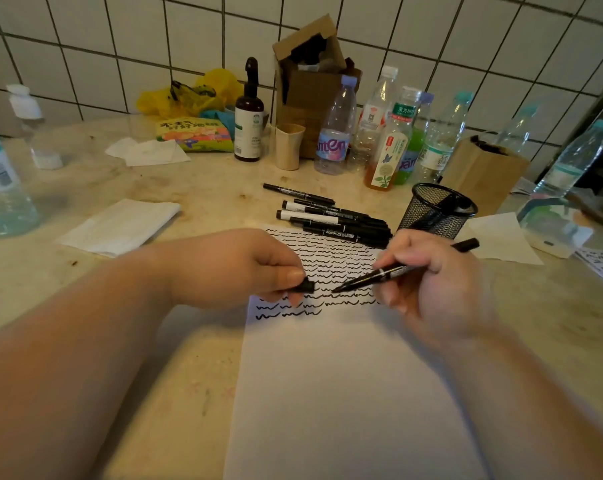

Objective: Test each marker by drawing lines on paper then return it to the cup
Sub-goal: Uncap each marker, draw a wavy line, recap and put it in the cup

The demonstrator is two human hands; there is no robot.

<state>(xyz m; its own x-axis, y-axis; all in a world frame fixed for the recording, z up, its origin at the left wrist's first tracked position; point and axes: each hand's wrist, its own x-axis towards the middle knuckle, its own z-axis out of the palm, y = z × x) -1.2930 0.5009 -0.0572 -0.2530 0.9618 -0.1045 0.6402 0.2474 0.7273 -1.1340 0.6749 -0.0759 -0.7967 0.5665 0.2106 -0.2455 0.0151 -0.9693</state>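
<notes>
The sheet of paper (pixel 345 393) lies on the counter with its far part already filled by many rows of wavy black lines, while the near part is blank — so a good share of the testing looks done, with room left for more. The right hand (pixel 435 278) pinches an uncapped marker (pixel 393 271) between thumb and fingers, its tip down at the lower rows of squiggles, touching or just above the sheet; which of the two is hard to tell. The left hand (pixel 244 268) is curled, thumb and fingers closed on the marker's black cap (pixel 305 286), which sits just beside the tip. Beyond the paper's far edge a pile of markers (pixel 331 216) lies on the counter, apparently the ones waiting their turn. The black mesh cup (pixel 431 216) stands next to that pile and holds at least one dark marker — its full contents are not clear. By this showing the marker in hand has yet to be capped and dropped into the cup, and the pile remains.
</notes>
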